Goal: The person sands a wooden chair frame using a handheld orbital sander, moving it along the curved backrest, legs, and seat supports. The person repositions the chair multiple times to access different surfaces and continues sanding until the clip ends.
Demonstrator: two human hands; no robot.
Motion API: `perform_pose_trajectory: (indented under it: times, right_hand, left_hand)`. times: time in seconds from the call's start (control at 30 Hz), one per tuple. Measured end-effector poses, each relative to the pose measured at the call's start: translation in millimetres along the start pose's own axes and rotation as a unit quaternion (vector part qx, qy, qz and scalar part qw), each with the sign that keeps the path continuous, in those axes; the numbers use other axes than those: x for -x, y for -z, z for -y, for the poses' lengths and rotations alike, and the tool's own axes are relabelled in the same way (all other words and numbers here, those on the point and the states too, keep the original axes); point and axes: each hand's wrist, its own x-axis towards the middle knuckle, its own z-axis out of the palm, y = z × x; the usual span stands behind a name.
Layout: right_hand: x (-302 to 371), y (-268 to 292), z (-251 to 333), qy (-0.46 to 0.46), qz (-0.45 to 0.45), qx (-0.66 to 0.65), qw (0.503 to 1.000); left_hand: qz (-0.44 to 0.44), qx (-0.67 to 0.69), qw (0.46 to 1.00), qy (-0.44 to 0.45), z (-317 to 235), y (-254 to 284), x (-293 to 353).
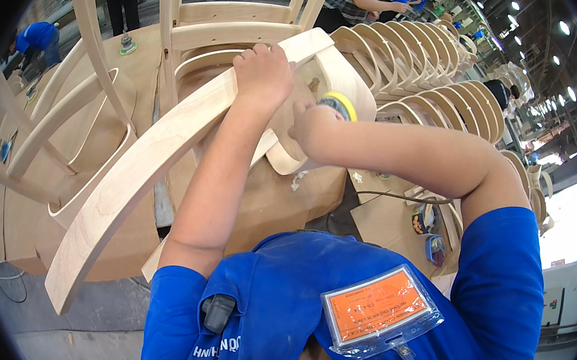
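Observation:
A pale, unfinished wooden chair frame [146, 145] lies tilted in front of me, its long curved leg pointing toward the lower left. My left hand [264, 73] is wrapped over the upper part of that leg, fingers curled round its far edge. Bent close to the frame's curved seat rail, my right hand [311, 123] grips a round sander with a yellow rim [339, 104]. The wrist and forearm hide most of those fingers and part of the sander. I cannot tell whether the sander's pad touches the wood.
Cardboard [287, 197] covers the bench under the frame. Another wooden chair frame [64, 131] stands at left, with a green sander [128, 44] beyond it. Rows of curved wooden parts [411, 60] fill the back right. A dark hose [405, 197] crosses near my right elbow. Several people work farther off.

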Motion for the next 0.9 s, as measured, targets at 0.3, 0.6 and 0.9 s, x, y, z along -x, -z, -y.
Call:
perform_pose_trajectory:
  times: [0.3,0.6,0.9]
  right_hand:
    - [36,-64,39,0.146,-0.084,-0.237,0.957]
    - [74,-185,25,-0.021,-0.191,-0.600,0.776]
    - [27,-245,26,-0.190,-0.426,-0.574,0.673]
  left_hand:
    - [0.059,-0.013,0.998,0.014,31,3,-29]
    - [0.062,-0.007,0.998,0.017,82,0,-69]
    - [0.070,-0.045,0.995,0.052,95,-7,-87]
